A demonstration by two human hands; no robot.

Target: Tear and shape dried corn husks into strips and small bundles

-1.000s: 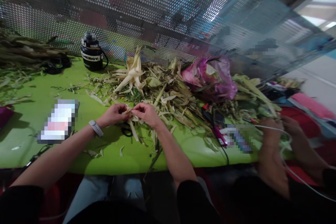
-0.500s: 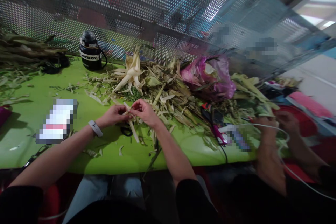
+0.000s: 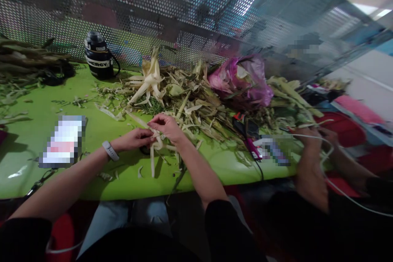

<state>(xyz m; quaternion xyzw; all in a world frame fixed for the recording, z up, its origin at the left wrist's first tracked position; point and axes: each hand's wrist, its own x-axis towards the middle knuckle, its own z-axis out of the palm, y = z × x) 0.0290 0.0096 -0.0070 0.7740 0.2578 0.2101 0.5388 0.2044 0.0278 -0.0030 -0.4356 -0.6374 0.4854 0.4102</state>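
Pale strips of corn husk [image 3: 152, 159] hang and stick out between my two hands, above the green table [image 3: 129, 184]. My left hand [image 3: 138, 138], with a white watch band at the wrist, pinches the strips from the left. From the right, my right hand [image 3: 167, 127] is closed on the same strips, fingertips pressed together. One strip points up and left, another hangs down. Just behind stands a figure of folded pale husk [image 3: 150, 80] amid a heap of dry husks [image 3: 196, 98].
A black jug [image 3: 100, 59] stands at back left, with a phone [image 3: 63, 141] nearer me. A pink plastic bag [image 3: 242, 80] lies right of the heap. Further right are a co-worker's hands [image 3: 313, 137] and a white cable [image 3: 327, 157]. Perforated metal panels [image 3: 172, 12] rise behind.
The husk strips between my hands have shifted: one now points up and left, another hangs straighter down. My right hand has turned slightly. The whole view has shifted a little.
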